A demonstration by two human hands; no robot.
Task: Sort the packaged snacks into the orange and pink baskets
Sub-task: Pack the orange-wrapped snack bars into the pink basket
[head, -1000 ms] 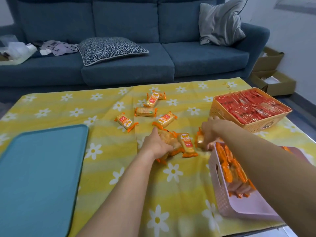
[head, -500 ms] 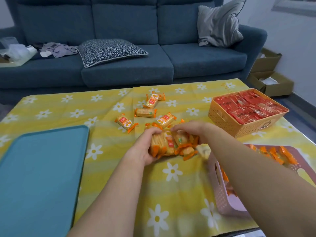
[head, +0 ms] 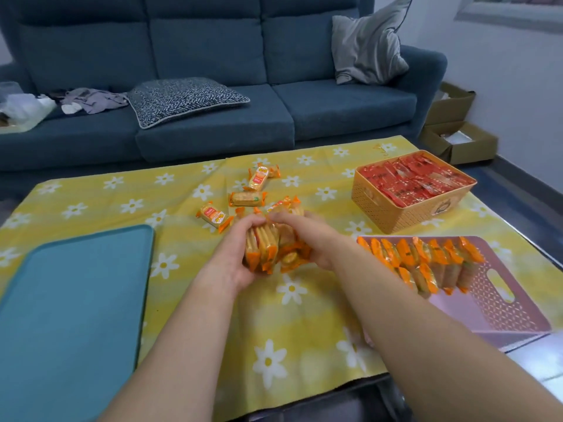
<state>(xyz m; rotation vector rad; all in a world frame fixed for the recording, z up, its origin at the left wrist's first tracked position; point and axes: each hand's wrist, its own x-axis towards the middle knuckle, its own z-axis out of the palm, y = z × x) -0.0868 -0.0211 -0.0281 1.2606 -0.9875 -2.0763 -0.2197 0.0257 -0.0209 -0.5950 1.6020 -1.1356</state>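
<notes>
Squeezing a bundle of orange cracker packs [head: 268,248] between your left hand [head: 234,263] and right hand [head: 304,236], both curled round it, you're looking nearly done: the pink basket [head: 499,303] is holding a row, a few loose packs [head: 216,216] are waiting just beyond, and the orange basket [head: 405,217] is brimming with red packets.

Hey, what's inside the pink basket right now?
Orange-wrapped snack packs sit side by side along the far end of the pink basket. The right forearm covers its near left part.
</notes>
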